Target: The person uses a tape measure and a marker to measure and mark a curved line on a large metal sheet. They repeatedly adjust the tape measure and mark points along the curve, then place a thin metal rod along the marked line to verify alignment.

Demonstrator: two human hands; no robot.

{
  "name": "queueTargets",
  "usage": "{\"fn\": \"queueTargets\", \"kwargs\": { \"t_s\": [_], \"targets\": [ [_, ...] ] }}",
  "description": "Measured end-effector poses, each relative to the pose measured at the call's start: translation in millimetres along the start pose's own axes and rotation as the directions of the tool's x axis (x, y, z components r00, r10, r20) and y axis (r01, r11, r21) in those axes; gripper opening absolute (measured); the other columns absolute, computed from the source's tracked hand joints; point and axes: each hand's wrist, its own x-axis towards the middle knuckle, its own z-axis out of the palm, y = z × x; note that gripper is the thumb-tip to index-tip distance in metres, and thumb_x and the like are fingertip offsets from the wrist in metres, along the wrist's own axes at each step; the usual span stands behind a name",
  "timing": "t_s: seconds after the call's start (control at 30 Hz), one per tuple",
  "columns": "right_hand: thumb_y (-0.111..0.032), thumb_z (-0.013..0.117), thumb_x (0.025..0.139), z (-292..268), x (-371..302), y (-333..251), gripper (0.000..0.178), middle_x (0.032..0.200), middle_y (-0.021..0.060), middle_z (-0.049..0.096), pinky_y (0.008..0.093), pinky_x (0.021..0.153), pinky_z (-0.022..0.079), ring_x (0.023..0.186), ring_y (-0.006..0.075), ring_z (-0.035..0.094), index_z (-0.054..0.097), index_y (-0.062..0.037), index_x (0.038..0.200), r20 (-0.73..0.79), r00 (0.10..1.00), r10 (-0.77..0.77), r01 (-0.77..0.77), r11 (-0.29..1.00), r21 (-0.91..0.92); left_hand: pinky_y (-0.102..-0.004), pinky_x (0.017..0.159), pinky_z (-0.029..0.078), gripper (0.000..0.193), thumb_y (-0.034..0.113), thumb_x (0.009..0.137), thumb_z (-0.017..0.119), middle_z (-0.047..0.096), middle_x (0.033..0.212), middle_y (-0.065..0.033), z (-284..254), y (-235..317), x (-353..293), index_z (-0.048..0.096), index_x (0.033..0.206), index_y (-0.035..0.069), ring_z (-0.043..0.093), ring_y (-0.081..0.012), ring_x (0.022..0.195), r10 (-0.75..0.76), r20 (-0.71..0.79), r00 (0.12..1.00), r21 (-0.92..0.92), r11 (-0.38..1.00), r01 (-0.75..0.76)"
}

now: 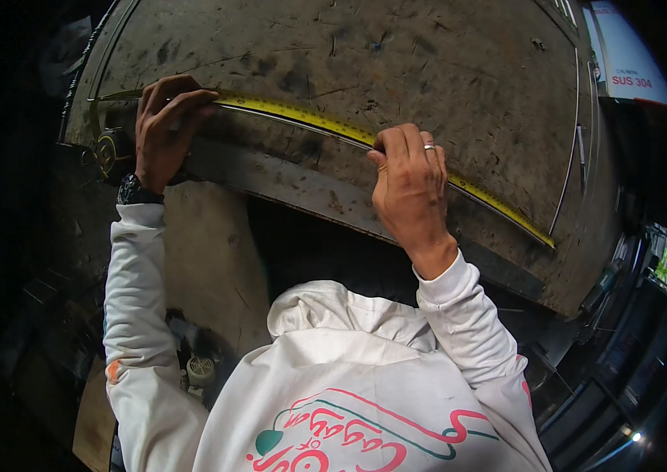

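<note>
A yellow tape measure blade lies stretched across a large dark, stained metal sheet, running from upper left to lower right. My left hand presses the blade down near its left end, fingers curled over it; a dark watch sits on that wrist. My right hand, wearing a ring, pinches the tape near its middle with the fingertips on the blade. The tape's far end reaches close to the sheet's right edge. The tape's case seems to hang just below my left hand.
The sheet's near edge drops to a dark gap below. A white hooded top fills the lower middle. A white signboard stands at the upper right. Dim clutter and a small lamp sit at the right and lower left.
</note>
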Motion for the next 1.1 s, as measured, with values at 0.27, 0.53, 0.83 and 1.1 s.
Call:
{"fn": "queueTargets", "kwargs": {
  "t_s": [0.27,0.53,0.83,1.1],
  "targets": [
    [-0.010,0.076,0.091,-14,7,4,0.011,0.095,0.0125,0.067,0.0439,0.084,0.050,0.092,0.0330,0.066,0.067,-0.0045,0.095,0.060,0.998,-0.020,0.014,0.996,0.085,-0.0399,0.104,0.044,0.016,0.024,0.090,0.076,0.072,0.112,-0.0030,-1,-7,0,0.081,0.103,0.016,0.062,-0.0271,0.115,0.041,0.107,0.993,0.052,0.998,-0.047],
    [-0.010,0.077,0.088,-6,11,5,0.011,0.099,0.0115,0.069,0.0437,0.085,0.049,0.095,0.0339,0.066,0.071,-0.0051,0.095,0.010,1.000,0.011,-0.012,0.999,0.034,-0.0420,0.105,0.046,0.022,0.022,0.088,0.080,0.072,0.115,-0.0042,4,9,7,0.081,0.109,0.016,0.062,-0.0283,0.118,0.100,0.122,0.987,-0.021,0.995,-0.098],
    [-0.011,0.077,0.090,-20,-7,22,0.010,0.103,0.0117,0.068,0.0451,0.089,0.052,0.096,0.0330,0.068,0.074,-0.0050,0.097,-0.002,0.999,0.050,-0.048,0.969,0.242,-0.0432,0.102,0.048,0.019,0.018,0.088,0.080,0.070,0.116,-0.0081,15,37,13,0.081,0.107,0.014,0.062,-0.0318,0.116,0.070,0.124,0.990,-0.163,0.985,-0.049],
    [-0.016,0.076,0.094,-3,4,4,0.016,0.097,0.0147,0.070,0.0435,0.080,0.052,0.091,0.0342,0.068,0.074,-0.0008,0.095,-0.034,0.996,0.083,-0.071,0.959,0.274,-0.0428,0.098,0.047,0.021,0.011,0.092,0.073,0.069,0.107,-0.0101,35,62,12,0.068,0.112,0.008,0.063,-0.0339,0.107,0.008,0.059,0.998,-0.119,0.993,-0.001]
  ]
}}
